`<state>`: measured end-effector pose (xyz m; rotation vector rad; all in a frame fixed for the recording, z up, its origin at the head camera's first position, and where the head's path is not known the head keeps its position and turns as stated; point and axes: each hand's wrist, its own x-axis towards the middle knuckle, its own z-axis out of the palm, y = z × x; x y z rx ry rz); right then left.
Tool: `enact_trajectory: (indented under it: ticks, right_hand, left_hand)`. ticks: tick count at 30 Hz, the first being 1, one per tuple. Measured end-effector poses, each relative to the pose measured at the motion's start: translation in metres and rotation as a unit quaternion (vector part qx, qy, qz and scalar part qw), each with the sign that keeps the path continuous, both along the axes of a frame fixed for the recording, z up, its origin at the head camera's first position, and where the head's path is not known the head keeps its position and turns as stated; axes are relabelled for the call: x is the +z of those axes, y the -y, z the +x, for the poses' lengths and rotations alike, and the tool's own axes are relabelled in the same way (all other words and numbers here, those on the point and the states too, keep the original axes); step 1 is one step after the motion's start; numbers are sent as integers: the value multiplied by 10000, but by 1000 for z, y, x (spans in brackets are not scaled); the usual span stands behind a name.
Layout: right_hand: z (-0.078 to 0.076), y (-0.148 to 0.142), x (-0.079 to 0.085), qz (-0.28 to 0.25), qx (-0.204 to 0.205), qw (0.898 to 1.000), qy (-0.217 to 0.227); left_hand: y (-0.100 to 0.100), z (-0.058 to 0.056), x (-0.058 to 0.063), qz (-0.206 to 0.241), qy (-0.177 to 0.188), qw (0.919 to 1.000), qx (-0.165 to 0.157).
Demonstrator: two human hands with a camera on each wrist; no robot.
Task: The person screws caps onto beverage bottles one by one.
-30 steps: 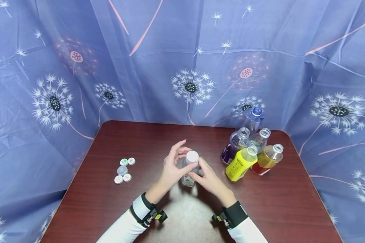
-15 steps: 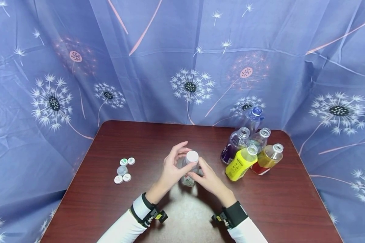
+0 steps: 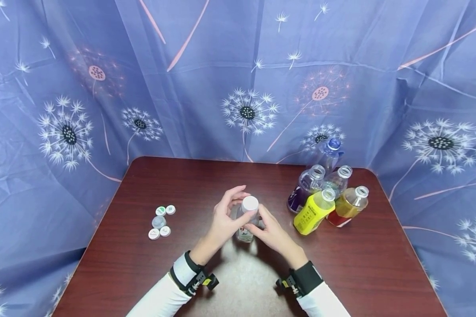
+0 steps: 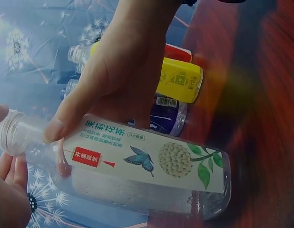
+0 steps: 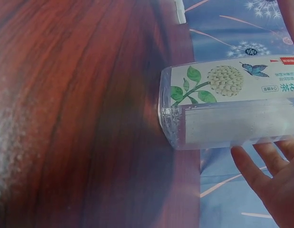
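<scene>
A clear plastic bottle (image 3: 244, 236) stands upright at the middle of the table, with a white cap (image 3: 250, 203) on top. Its pale label (image 4: 142, 159) carries a blue butterfly and a round white flower; the inside looks clear. My left hand (image 3: 223, 221) reaches the cap from the left, thumb on the near side and fingers on the far side, index finger raised. From the right, my right hand (image 3: 277, 235) holds the bottle's shoulder, its thumb (image 4: 54, 129) across the front just below the neck. Its fingertips (image 5: 240, 154) rest against the bottle's right side.
Several loose caps (image 3: 159, 222) lie on the table to the left. At the right stand several uncapped bottles, among them a yellow bottle (image 3: 314, 213), a purple bottle (image 3: 301, 191) and a red-gold bottle (image 3: 347, 207). A blue-topped bottle (image 3: 330, 154) is behind them, near the curtain (image 3: 198, 110).
The left hand's raised fingertip has shifted slightly to the right around the cap. The bottle and the right hand stay in place.
</scene>
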<state>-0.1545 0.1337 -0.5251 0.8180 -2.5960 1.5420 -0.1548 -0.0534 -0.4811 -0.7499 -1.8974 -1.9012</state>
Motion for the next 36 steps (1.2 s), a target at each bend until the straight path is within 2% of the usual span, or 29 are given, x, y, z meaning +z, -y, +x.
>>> enact_trajectory:
  ticks: [4,10,17,28,36]
  right_hand:
    - [1,0,1,63,-23,10000,-9]
    - [1,0,2,139,-97,9999,-4]
    - [1,-1,2,124,-91,9999,-70]
    - [1,0,-1,81,-94,9999,-83]
    - [1,0,1,59,-89,9999,-59]
  left_hand:
    - [0,1,0,49,28,9999,-87]
    - [-1,1,1,-25,123,9999,23]
    - [0,0,-1,48,183,9997,-157]
    - [0,0,-3,77,195,9997,-99]
    - [1,0,0,-114,183,9997,-73]
